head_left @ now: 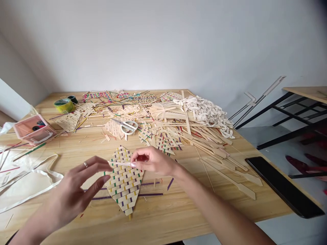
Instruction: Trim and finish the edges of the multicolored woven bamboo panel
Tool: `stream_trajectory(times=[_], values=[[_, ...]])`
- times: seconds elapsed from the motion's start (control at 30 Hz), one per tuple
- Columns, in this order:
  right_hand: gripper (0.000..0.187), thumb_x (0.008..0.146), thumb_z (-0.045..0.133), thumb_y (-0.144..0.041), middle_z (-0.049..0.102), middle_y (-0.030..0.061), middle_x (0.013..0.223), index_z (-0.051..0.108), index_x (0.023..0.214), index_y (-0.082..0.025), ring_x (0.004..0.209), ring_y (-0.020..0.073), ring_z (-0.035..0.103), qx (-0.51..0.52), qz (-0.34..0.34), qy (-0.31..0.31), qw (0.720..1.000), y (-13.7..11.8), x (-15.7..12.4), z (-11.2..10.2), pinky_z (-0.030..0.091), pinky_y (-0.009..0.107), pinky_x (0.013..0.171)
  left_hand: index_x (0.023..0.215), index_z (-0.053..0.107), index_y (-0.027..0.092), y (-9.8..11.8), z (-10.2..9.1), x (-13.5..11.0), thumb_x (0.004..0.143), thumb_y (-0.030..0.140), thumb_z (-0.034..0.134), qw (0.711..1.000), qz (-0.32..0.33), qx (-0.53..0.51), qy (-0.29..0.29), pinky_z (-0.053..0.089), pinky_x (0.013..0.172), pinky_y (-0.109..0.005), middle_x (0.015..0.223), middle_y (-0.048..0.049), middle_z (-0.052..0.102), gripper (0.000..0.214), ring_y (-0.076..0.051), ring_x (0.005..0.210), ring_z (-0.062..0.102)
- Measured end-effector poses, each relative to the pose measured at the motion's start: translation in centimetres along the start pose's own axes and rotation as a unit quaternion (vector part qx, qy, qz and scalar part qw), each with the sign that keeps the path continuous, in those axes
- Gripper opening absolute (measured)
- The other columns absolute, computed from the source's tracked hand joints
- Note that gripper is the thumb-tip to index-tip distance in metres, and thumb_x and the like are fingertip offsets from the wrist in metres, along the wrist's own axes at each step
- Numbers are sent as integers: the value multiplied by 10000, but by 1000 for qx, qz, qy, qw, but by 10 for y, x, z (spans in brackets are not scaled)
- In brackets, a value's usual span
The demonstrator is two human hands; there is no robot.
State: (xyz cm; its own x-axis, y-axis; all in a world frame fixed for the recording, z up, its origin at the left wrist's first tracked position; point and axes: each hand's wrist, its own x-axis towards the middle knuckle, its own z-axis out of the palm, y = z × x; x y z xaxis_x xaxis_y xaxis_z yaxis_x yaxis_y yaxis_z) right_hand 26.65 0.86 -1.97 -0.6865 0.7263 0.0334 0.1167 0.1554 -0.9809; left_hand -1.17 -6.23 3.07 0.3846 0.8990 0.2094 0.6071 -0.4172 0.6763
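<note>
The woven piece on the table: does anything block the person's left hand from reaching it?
Nothing visible blocks it: the left hand is open by the left edge of the woven piece. Only a pale strip, pinched in the right hand, crosses over its upper part; whether they touch, I can't tell.

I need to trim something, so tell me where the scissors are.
In the head view, the white-handled scissors lie left of centre on the table, just beyond the woven piece nearest the right hand.
</note>
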Motion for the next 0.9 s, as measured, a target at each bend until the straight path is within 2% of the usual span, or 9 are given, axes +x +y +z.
stream_trajectory(times=[0.1, 0.2, 0.27, 0.37, 0.53, 0.6, 0.73, 0.9], values=[[188, 913, 737, -335, 686, 16, 832, 736, 914, -147, 730, 131, 572, 19, -14, -15, 1000, -6, -3, 1, 423, 250, 692, 1266, 749, 301, 5, 9, 20, 943, 397, 704, 999, -11, -25, -34, 531, 984, -290, 1293, -90, 750, 340, -299, 1132, 716], [204, 900, 749, -351, 681, 10, 830, 738, 903, -147, 737, 129, 555, 30, -23, -12, 999, -11, -6, 2, 415, 250, 694, 1324, 720, 302, 10, 16, 40, 989, 444, 634, 988, -50, -76, -124, 524, 996, -283, 1265, -72, 769, 373, -284, 1131, 716], [216, 905, 741, -363, 680, 9, 827, 741, 908, -147, 735, 130, 554, 29, -22, -16, 999, -12, -7, 2, 417, 252, 694, 1228, 761, 284, 12, 21, 48, 1017, 480, 572, 976, -73, -117, -171, 554, 894, -272, 1088, -56, 798, 344, -261, 985, 729], [203, 912, 734, -358, 693, 6, 831, 754, 923, -156, 718, 125, 551, 13, -23, -13, 1000, -12, -8, 3, 415, 246, 676, 1000, 792, 246, 11, 26, 53, 1002, 553, 552, 965, -106, -158, -183, 543, 719, -264, 846, -37, 742, 390, -235, 783, 662], [154, 907, 744, -320, 706, 0, 820, 765, 912, -168, 698, 119, 544, -18, -28, 11, 999, -12, -8, 2, 401, 233, 641, 848, 720, 208, -2, 27, 51, 988, 577, 566, 954, -126, -147, -229, 426, 604, -228, 747, 1, 588, 423, -169, 679, 492], [157, 926, 722, -318, 687, -8, 775, 763, 910, -168, 658, 112, 520, -37, -20, 37, 998, -11, -8, -1, 382, 230, 612, 846, 703, 199, -11, 24, 49, 998, 568, 557, 956, -128, -135, -227, 392, 584, -222, 733, 11, 544, 425, -155, 661, 447], [125, 949, 692, -264, 699, -2, 766, 759, 918, -165, 638, 113, 532, -107, -1, 95, 990, -9, -8, -12, 391, 239, 621, 864, 737, 205, -33, 14, 47, 989, 526, 597, 963, -119, -121, -208, 416, 620, -226, 757, -4, 588, 372, -165, 695, 484], [108, 949, 671, -173, 732, 31, 848, 739, 868, -154, 744, 136, 617, -198, 30, 104, 974, -8, -11, -24, 436, 248, 703, 843, 741, 215, -55, 5, 44, 972, 514, 632, 969, -113, -139, -169, 451, 636, -224, 763, -22, 644, 343, -186, 722, 554]])
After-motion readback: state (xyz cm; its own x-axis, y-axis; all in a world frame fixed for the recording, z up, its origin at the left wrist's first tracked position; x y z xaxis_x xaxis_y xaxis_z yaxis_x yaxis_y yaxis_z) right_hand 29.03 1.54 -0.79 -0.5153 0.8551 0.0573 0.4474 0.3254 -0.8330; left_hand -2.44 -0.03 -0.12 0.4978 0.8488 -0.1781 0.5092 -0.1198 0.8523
